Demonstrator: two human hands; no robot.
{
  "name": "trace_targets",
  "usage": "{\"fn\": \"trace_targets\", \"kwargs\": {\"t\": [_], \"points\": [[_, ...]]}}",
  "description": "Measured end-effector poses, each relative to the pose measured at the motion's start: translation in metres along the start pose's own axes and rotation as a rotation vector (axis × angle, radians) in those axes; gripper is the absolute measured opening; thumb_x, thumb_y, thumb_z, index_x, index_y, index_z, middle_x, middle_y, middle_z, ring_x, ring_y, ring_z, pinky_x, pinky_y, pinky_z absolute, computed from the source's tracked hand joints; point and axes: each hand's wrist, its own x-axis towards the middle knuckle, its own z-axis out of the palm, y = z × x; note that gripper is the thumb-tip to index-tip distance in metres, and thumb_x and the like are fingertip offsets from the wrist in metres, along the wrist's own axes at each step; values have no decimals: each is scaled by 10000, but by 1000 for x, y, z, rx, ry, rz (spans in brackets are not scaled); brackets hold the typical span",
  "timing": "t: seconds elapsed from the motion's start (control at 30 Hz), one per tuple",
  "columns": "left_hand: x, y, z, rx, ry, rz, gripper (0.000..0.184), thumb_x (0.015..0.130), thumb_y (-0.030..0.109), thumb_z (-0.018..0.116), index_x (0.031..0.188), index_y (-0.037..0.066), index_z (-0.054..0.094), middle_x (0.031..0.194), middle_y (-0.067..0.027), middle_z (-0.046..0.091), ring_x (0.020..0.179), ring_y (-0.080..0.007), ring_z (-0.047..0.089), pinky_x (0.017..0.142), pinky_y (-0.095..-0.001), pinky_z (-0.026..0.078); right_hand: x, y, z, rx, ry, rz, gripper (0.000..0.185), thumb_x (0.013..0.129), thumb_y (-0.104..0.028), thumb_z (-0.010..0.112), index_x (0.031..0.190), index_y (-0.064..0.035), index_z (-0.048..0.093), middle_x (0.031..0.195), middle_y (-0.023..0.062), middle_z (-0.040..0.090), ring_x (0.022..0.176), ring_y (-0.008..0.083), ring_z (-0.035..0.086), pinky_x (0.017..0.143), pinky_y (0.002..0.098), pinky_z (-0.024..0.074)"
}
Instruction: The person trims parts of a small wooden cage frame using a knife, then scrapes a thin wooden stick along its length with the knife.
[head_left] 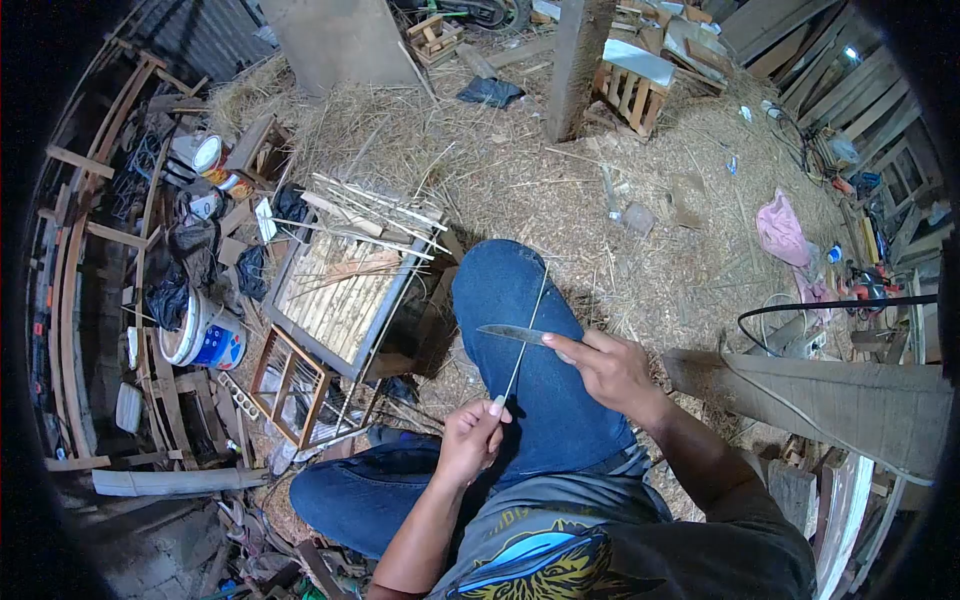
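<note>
My left hand is closed on the lower end of a thin pale stick. The stick slants up across the thigh of my blue jeans. My right hand is closed round the handle of a knife. The blade points left and crosses the stick over my knee; whether it touches the stick is hard to tell. Left of my knee, a low table bears a slatted top with several thin sticks lying on it.
A wooden beam juts in at the right, with a dark cable above it. A post stands ahead on the straw-covered floor. White buckets and a wooden frame are at the left, a pink cloth at the right.
</note>
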Motion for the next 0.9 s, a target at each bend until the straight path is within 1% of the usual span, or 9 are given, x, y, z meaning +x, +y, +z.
{"fn": "trace_targets", "kwargs": {"t": [0.1, 0.2, 0.27, 0.4, 0.47, 0.7, 0.8, 0.87, 0.9], "points": [[1, -2, -2, -15, 8, 6, 308, 1091, 308, 570, 927, 56, 643, 534, 34, 455, 382, -44, 338, 362, -237, 247, 3, 2, -1, 2, 0, -30, 367, 991, -301, 651, 1343, -399, 685, 744, 31, 515, 576, 238, 609, 491, 400, 504], [1, -3, -4, -7, 8, 9, 307, 1089, 300, 574, 919, 53, 639, 536, 34, 454, 384, -44, 331, 364, -239, 239, 4, 3, -2, -61, -46, -37, 375, 988, -291, 645, 1343, -406, 683, 751, 27, 519, 574, 235, 618, 491, 403, 510], [0, -5, -5, -77, -4, -3, 304, 1088, 286, 577, 903, 51, 634, 536, 34, 457, 386, -45, 326, 366, -241, 232, 4, 3, -2, -88, -62, -20, 393, 980, -264, 640, 1343, -410, 683, 760, 24, 524, 566, 238, 621, 486, 410, 510], [-10, -5, -8, -83, -11, 14, 302, 1084, 275, 584, 890, 48, 630, 534, 35, 455, 389, -47, 326, 367, -246, 230, 5, 6, 3, -77, -29, -17, 412, 972, -241, 636, 1345, -408, 682, 748, 28, 519, 559, 247, 623, 476, 421, 503], [-17, -6, -12, -45, 15, 49, 297, 1083, 267, 587, 885, 50, 631, 531, 37, 453, 390, -46, 324, 368, -246, 225, 6, 3, 2, -43, -19, 16, 414, 973, -229, 639, 1348, -398, 683, 731, 32, 512, 548, 257, 618, 469, 427, 493], [-51, -18, -37, 28, 80, 84, 294, 1074, 259, 605, 873, 48, 640, 533, 48, 460, 395, -38, 335, 376, -237, 223, 5, 1, 4, -24, 5, 25, 405, 971, -212, 648, 1344, -364, 695, 712, 39, 501, 542, 260, 613, 477, 428, 485], [-71, -15, -44, 58, 107, 69, 286, 1071, 252, 608, 882, 41, 651, 529, 43, 463, 395, -39, 355, 381, -234, 236, 4, 0, 3, -9, 4, 30, 401, 973, -202, 644, 1342, -350, 699, 712, 45, 504, 554, 255, 615, 489, 415, 492], [-83, -23, -54, 52, 105, 72, 283, 1072, 246, 604, 884, 40, 652, 529, 43, 464, 395, -40, 356, 382, -234, 240, 3, 0, 3, 30, 10, 62, 410, 967, -163, 651, 1344, -317, 703, 718, 50, 532, 567, 258, 614, 506, 405, 498], [-86, -22, -55, 47, 102, 72, 279, 1073, 240, 600, 886, 39, 653, 530, 42, 464, 395, -40, 357, 383, -235, 243, 1, 0, 5, 28, 12, 61, 410, 967, -163, 651, 1344, -317, 703, 718, 50, 532, 567, 258, 614, 506, 405, 498]]}}
